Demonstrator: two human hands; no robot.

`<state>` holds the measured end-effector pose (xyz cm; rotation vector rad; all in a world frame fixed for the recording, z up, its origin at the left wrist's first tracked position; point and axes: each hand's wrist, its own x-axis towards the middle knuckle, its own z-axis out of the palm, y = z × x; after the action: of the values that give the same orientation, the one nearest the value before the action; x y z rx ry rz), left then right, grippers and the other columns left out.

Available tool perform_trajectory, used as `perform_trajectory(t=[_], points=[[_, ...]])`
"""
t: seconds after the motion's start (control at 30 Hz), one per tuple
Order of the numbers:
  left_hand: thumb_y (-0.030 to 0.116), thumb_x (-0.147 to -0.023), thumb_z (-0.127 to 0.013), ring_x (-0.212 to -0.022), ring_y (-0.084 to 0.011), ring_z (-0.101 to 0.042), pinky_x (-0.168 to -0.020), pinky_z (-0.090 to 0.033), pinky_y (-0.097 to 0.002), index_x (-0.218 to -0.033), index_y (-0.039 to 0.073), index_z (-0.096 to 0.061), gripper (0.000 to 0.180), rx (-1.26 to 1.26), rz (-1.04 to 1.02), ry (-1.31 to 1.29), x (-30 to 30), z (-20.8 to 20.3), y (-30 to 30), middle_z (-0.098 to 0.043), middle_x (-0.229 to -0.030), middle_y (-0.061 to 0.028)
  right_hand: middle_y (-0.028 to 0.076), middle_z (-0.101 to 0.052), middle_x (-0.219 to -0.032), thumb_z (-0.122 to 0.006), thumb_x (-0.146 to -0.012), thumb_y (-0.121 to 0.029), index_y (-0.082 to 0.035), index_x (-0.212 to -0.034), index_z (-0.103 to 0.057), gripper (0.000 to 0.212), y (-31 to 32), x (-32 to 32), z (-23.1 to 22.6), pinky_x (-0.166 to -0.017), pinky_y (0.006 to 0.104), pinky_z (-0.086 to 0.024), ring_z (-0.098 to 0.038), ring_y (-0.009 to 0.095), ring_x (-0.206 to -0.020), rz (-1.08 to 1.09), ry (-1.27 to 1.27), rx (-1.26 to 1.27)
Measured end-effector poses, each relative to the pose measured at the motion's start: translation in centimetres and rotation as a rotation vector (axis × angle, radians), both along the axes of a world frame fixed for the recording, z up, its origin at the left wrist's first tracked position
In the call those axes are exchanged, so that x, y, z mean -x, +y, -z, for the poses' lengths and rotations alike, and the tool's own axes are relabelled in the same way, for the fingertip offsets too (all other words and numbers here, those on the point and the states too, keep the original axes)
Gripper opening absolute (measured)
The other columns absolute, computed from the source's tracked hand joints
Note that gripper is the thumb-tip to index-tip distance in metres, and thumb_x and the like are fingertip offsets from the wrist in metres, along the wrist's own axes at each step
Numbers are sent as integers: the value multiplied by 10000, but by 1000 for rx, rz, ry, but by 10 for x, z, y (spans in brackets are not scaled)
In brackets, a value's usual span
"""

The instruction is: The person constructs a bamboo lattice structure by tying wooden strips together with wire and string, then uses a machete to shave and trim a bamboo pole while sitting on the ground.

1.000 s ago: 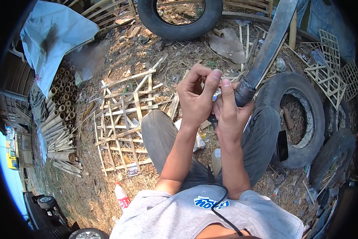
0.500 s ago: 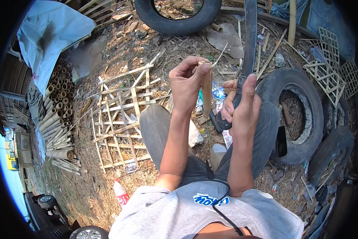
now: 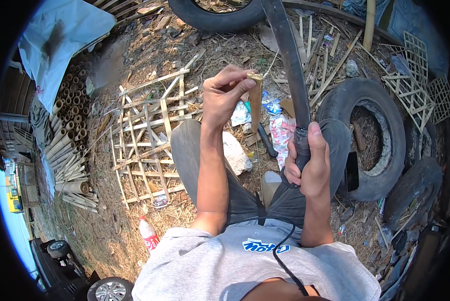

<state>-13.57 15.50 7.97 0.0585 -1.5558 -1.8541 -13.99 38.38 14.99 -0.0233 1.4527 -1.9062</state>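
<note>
My left hand (image 3: 226,95) is closed, pinching the top of a short tapered piece of wood or bamboo (image 3: 256,103). The piece hangs point downward, its pale cut end uppermost. My right hand (image 3: 309,163) wraps round the dark handle of a machete (image 3: 294,70), thumb along the grip. Its long blade rises away from me, leaning left past the stake without touching it. On the ground between my knees lie a dark curved handle-like object (image 3: 267,141), a pale stone block (image 3: 236,154) and a red-and-white wrapper (image 3: 282,133).
Left of my knees is a lattice of bamboo strips (image 3: 142,145), with stacked bamboo poles (image 3: 67,135) beyond. Old tires (image 3: 330,108) stand at right, and another tire (image 3: 215,20) lies ahead. A plastic bottle (image 3: 148,232) is at lower left. Grid panels (image 3: 408,90) rest at far right.
My right hand has come down toward me, and the machete's blade now leans left rather than standing nearly straight. My left hand has shifted slightly left with the stake.
</note>
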Motion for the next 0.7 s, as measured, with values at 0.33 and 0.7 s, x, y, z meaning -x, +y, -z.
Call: perform_trajectory(t=[0.33,0.7], points=[[-87,-791,-752,-745,-123,-637,-607,-503,-240,-1002,-54,-726,215,81,98,50,-10,-2,-5,-688,-891,-111,9,-400,-498,-419,-1010,-580,-31,-717,-493,626,-3,-4,18,-367,258,-301,-382,101,-374,-180,-19,-126],[-119,-783,-741,-825,-146,-634,-736,-531,-265,-998,-22,-721,237,218,-14,54,-21,-1,-16,-681,-921,-105,12,-420,-497,-394,-1009,-596,-22,-710,-507,656,-4,-8,16,-364,261,-287,-379,92,-375,-260,-105,-51]])
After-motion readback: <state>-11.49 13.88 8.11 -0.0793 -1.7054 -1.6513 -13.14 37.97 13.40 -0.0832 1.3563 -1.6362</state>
